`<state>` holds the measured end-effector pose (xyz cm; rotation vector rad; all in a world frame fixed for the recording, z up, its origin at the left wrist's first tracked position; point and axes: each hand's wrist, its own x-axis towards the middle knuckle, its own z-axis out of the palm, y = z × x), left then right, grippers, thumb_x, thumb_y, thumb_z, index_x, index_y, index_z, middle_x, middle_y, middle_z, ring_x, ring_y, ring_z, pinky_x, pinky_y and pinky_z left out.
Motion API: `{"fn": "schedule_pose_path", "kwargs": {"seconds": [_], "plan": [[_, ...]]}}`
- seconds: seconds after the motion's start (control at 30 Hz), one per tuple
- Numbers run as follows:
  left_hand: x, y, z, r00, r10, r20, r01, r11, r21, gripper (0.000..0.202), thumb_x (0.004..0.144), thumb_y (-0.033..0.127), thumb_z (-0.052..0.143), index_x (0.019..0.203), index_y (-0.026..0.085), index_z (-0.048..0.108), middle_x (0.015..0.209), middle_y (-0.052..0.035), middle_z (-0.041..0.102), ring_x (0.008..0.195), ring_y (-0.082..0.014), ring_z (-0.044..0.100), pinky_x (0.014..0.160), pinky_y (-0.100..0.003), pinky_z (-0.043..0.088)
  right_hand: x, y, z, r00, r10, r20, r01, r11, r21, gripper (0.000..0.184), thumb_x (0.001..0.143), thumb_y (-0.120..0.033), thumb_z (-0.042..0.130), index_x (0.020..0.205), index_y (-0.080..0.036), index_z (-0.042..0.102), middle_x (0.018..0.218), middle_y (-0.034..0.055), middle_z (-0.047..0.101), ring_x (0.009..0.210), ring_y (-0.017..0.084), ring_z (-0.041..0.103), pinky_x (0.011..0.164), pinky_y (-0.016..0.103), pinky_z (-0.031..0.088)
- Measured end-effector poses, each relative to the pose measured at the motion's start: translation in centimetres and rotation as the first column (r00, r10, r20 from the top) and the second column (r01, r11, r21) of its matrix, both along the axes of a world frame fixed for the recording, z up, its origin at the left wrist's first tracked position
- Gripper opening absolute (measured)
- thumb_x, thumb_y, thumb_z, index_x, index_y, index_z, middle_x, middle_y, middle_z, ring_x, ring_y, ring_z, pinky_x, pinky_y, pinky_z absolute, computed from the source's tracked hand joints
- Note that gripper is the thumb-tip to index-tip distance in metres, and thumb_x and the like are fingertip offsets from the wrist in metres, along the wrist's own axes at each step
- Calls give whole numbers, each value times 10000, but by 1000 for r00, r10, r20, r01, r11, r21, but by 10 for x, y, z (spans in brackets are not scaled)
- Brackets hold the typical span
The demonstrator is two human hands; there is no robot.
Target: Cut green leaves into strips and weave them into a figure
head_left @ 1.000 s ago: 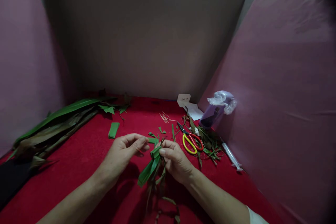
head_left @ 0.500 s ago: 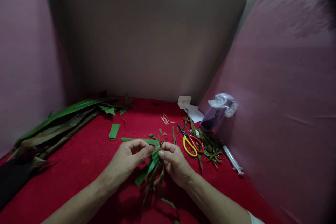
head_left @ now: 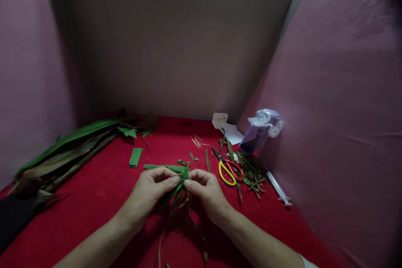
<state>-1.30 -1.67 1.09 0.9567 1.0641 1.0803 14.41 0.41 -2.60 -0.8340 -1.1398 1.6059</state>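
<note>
Between my two hands is a green leaf strip (head_left: 183, 177) with a bundle of dry brown leaf strips (head_left: 177, 201) hanging below it. My left hand (head_left: 154, 188) pinches the strip's left side between thumb and fingers. From the right, my right hand (head_left: 206, 190) pinches the other end, its fingertips close to the left ones. Just behind the fingers a long narrow green strip (head_left: 165, 168) lies on the red cloth (head_left: 103, 201). Small green scraps (head_left: 192, 157) are scattered beyond it. How the leaf pieces join is hidden by my fingers.
Scissors (head_left: 226, 171) with yellow and red handles lie right of my hands, against a heap of leaf scraps (head_left: 249, 171). A syringe (head_left: 279, 188) and a purple container (head_left: 256, 136) stand farther right. Toothpicks (head_left: 197, 141) and paper (head_left: 231, 133) lie behind; long leaves (head_left: 78, 134) lie left.
The green strip has turned from hanging down to lying more level between my fingertips. My left thumb has moved onto it, and the brown strips below have swung.
</note>
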Motion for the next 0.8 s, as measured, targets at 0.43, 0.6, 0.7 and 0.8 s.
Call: {"fn": "schedule_pose_path", "kwargs": {"seconds": [0.43,0.6,0.7,0.8], "plan": [[-5,6,-6,994,-88,64,90,995,-35,244,678,313,753,847,144,701,753,-61,734,622,-167,663,590,-245,507,6,4,1,997,74,-31,-76,994,-72,198,654,-258,757,654,-123,612,527,-17,568,466,78,464,499,207,341],[-2,5,-2,992,-60,110,64,997,-30,340,757,416,655,986,167,679,833,-85,734,618,-199,669,601,-324,535,6,4,0,988,134,-71,-140,987,-85,166,679,-237,744,726,-103,658,598,-3,579,490,65,459,511,204,339],[-4,6,-3,995,-37,92,40,999,-37,302,719,372,698,939,166,689,831,-77,733,634,-196,670,615,-317,535,5,5,0,978,177,-110,-190,973,-129,188,673,-236,749,783,-103,674,660,13,600,518,72,486,531,213,358],[-4,8,-6,999,19,35,-18,1000,-24,253,633,272,763,851,159,702,826,-66,732,676,-192,671,644,-291,526,5,4,1,976,184,-117,-204,961,-189,207,635,-242,774,744,-99,672,642,15,600,515,80,505,531,219,366]]}}
